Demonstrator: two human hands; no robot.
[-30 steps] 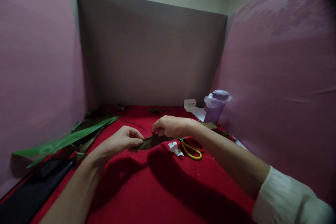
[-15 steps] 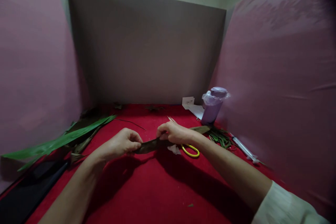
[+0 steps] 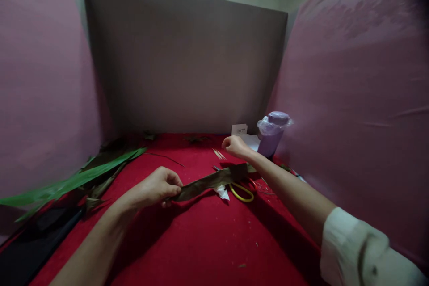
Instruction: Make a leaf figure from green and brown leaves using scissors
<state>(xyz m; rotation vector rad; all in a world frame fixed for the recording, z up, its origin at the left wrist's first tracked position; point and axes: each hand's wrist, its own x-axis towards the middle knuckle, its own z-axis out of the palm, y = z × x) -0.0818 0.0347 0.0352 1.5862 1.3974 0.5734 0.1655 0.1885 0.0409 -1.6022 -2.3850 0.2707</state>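
Note:
Between thumb and fingers, my left hand (image 3: pixel 164 186) pinches the near end of a long, dark green-brown leaf strip (image 3: pixel 209 179). The strip stretches to the right, over a pair of scissors with yellow and red handles (image 3: pixel 241 193), and passes behind my right forearm. My right hand (image 3: pixel 234 146) is off the strip, raised beyond it with fingers curled together; what they hold, if anything, is hidden. Just left of that hand, several toothpicks (image 3: pixel 219 154) lie on the red cloth (image 3: pixel 201 241). A crumpled white tissue (image 3: pixel 221 192) lies against the scissors.
Large green leaves (image 3: pixel 83 176) and dried ones lie at the left, above a black flat object (image 3: pixel 40 246). At the back right stand a purple container (image 3: pixel 271 136) with clear plastic and a small white card (image 3: pixel 239 129). Pink walls (image 3: pixel 362 111) rise at both sides.
My right hand has let go of the leaf strip and moved up and right, near the toothpicks. My left hand keeps its pinch, and more of the strip and scissors shows.

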